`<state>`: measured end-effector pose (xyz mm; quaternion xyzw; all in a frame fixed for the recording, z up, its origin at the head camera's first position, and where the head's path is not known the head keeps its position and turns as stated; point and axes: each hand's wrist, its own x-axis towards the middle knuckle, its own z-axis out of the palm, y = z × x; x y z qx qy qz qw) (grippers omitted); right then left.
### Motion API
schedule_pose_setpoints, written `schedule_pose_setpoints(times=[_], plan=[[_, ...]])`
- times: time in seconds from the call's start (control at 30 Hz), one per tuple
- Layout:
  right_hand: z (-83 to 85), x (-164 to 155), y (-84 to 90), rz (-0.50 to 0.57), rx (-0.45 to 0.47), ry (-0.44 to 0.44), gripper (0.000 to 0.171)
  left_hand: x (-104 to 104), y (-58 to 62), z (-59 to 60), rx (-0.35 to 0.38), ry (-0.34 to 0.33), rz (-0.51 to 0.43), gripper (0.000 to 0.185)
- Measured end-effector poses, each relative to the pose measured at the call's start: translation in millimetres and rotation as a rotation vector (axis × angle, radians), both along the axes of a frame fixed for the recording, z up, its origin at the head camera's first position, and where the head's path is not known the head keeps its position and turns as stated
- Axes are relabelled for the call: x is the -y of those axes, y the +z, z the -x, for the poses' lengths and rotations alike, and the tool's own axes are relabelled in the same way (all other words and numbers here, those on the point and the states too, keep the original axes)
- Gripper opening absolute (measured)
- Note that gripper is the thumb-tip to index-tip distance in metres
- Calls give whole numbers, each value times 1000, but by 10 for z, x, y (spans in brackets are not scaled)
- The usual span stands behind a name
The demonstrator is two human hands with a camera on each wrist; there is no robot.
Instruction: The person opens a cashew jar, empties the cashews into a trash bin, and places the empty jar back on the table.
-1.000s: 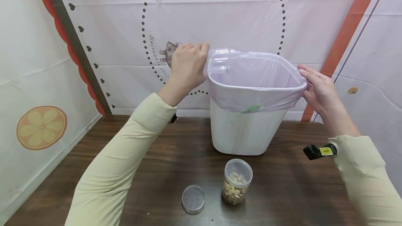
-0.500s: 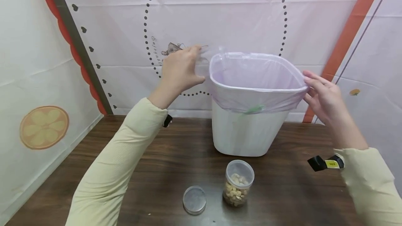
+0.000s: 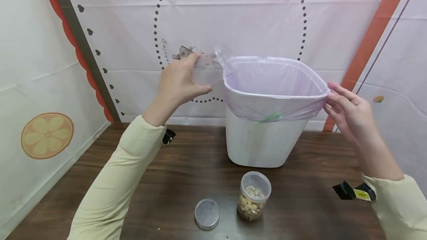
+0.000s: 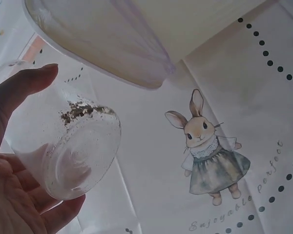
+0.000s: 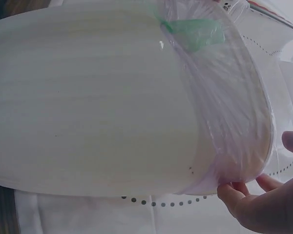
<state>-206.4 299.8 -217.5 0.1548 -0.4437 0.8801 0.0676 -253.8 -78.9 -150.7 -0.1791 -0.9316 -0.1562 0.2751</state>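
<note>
Clear plastic, that's what the left hand [image 3: 176, 84] is wrapped around: a see-through jar [image 3: 208, 70] tipped on its side, mouth just at the left rim of the bin [image 3: 263, 140], thumb over the top and fingers curled beneath, as the left wrist view shows with crumbs clinging inside the jar's wall. It looks light and stiff, probably a bit slick, so a hold round the middle of the body seems the safe place, not the rim. Over on the other side the right hand [image 3: 348, 112] rests with relaxed, nearly straight fingers against the bin's right edge, touching the thin lilac liner [image 3: 273, 105] folded over it; that film looks soft and easy to tear. On the table [image 3: 186, 166] sit a second jar of nuts [image 3: 254, 201] and a loose lid [image 3: 207, 214] beside it. Compared with a second ago, the left hand has drawn back from the rim and dropped a little, the jar now showing clearly, while the right hand has slid slightly lower.
</note>
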Motion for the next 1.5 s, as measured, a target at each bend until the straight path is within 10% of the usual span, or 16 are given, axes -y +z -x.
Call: schedule_pose_setpoints(times=[0.6,1.5], plan=[[-331,168,-125,-120,-111,-24,38,392,-318,-61,120,-32,-224,82],[-512,462,-337,-383,-212,-31,41,678,-763,-400,39,-83,-348,70]])
